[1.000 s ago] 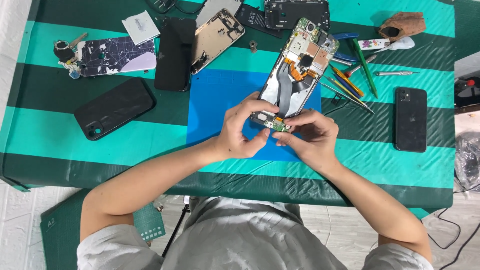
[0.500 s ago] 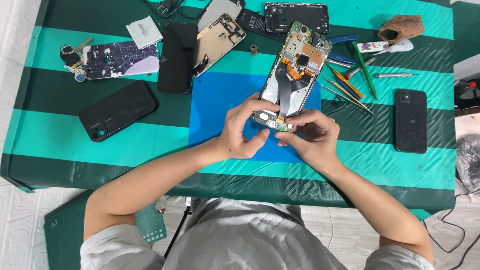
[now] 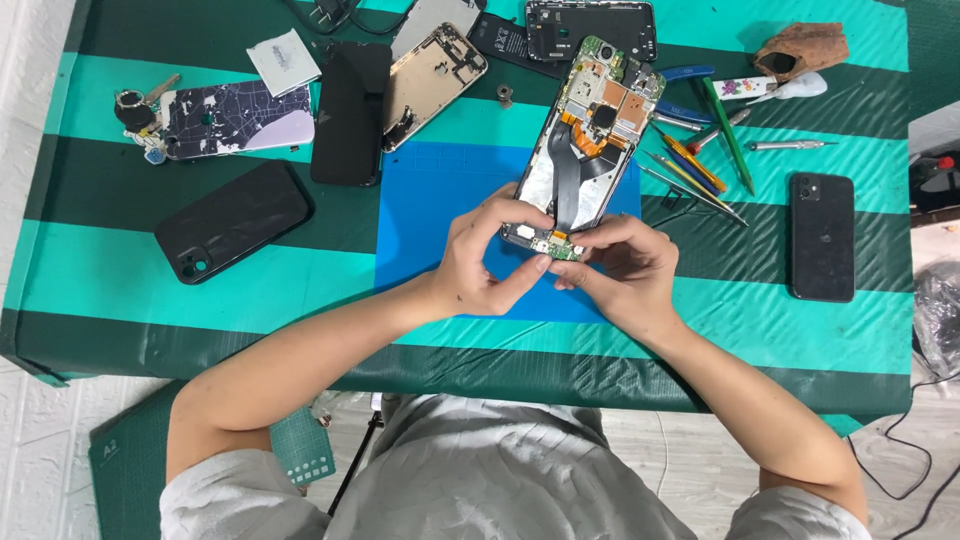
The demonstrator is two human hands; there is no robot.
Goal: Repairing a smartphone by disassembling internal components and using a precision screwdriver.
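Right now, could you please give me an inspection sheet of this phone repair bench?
Surface: table under a green striped cloth, blue work mat in the middle.
Job's things: opened phone, circuit boards and orange flex exposed, lying partly on the mat.
Clutter: black phone at right, black phone case at left, gold phone frame, patterned back cover, screwdrivers and tweezers.
Hands: left hand and right hand both pinch the opened phone's lower end.
Cables: black cable on the floor, lower right.
Surroundings: green cutting mat on the floor.
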